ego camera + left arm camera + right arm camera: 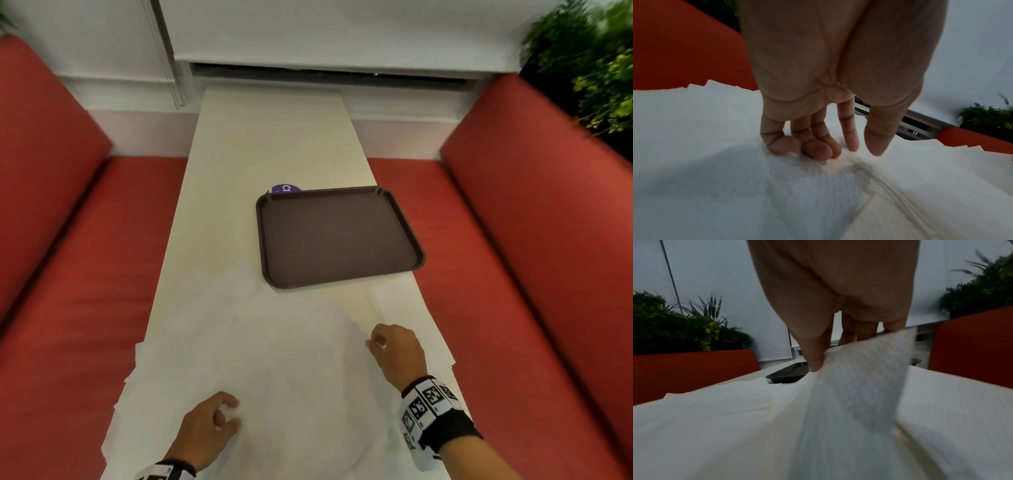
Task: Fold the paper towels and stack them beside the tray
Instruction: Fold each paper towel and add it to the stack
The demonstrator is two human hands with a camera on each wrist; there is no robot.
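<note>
**Early stage: one towel lifted, one folded piece laid beside the tray**

My right hand [830, 308] pinches a corner of a paper towel [859, 378] between thumb and fingers [813, 356], and that corner stands raised off the spread sheets. My left hand [828, 81] presses down on the same layer nearer to me: three fingers [813, 146] are curled with their tips on the paper, while the forefinger and thumb point down, slightly apart, at or just above it.

Outward from the hands, loose paper towels [274, 342] cover the near half of the table [274, 137], overlapping, with ragged edges hanging past both long sides. Their number cannot be told; several edges show on the left, so I judge there are a good many sheets.

One brown tray [337, 236] lies beyond them, toward the right edge of the table. Just beside its near right corner lies one pale folded piece [394, 301], apparently the start of the stack. One purple disc [286, 188] peeks out behind the tray's far rim.

In my judgement nearly all the folding remains: one piece placed, one sheet in hand, the rest unfolded.
</note>
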